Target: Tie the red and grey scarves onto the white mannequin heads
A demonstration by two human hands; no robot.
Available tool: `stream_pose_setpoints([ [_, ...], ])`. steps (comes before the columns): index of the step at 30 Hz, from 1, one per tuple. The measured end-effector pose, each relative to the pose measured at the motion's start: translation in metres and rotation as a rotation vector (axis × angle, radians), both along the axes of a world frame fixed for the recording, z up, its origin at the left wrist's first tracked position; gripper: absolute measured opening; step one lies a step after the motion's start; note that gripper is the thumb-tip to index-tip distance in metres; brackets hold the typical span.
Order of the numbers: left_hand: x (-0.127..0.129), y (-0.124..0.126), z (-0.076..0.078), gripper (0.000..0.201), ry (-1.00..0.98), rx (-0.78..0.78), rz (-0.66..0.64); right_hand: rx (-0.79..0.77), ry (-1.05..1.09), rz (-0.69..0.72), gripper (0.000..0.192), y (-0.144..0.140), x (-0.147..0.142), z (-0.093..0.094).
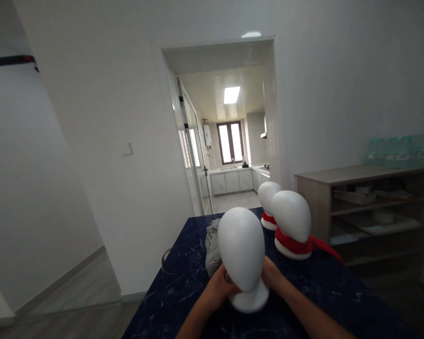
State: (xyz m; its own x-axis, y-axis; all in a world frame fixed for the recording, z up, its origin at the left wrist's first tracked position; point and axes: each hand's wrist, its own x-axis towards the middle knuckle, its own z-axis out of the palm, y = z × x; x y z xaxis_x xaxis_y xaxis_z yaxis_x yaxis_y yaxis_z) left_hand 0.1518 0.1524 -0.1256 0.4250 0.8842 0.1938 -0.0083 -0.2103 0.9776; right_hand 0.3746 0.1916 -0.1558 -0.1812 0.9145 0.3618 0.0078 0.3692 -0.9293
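A smooth white mannequin head with a round base stands near the front of the dark blue marbled table. My left hand grips its neck from the left, thumb tucked under the chin. On the opposite side, my right hand closes round the neck, its fingers mostly hidden behind the head. A crumpled grey cloth lies just behind and left of this head, close to my left hand.
Two more white heads stand farther back on the right: a nearer mannequin head with a red scarf trailing right, and another mannequin head behind it. A wooden shelf unit bears bottled water. Beyond lies a kitchen doorway.
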Motion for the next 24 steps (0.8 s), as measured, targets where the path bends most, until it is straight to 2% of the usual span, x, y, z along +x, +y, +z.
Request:
stream_pose_setpoints([
  [3,-0.005,0.0,0.01,0.087,0.016,-0.018,-0.02,-0.037,0.025,0.047,0.064,-0.003,-0.003,0.003],
  [5,-0.01,0.002,0.013,0.085,0.027,-0.031,-0.024,-0.045,0.016,0.028,0.067,-0.005,-0.001,0.006],
  [9,-0.015,0.008,0.008,0.085,0.028,-0.056,-0.001,-0.047,-0.005,0.003,0.071,-0.009,0.003,0.009],
  [15,-0.02,0.013,0.001,0.089,0.027,-0.097,-0.025,-0.177,0.138,0.121,0.08,-0.012,-0.001,0.01],
  [24,-0.023,0.016,-0.004,0.088,0.055,-0.053,-0.019,-0.208,0.19,0.197,0.088,-0.015,-0.004,0.016],
])
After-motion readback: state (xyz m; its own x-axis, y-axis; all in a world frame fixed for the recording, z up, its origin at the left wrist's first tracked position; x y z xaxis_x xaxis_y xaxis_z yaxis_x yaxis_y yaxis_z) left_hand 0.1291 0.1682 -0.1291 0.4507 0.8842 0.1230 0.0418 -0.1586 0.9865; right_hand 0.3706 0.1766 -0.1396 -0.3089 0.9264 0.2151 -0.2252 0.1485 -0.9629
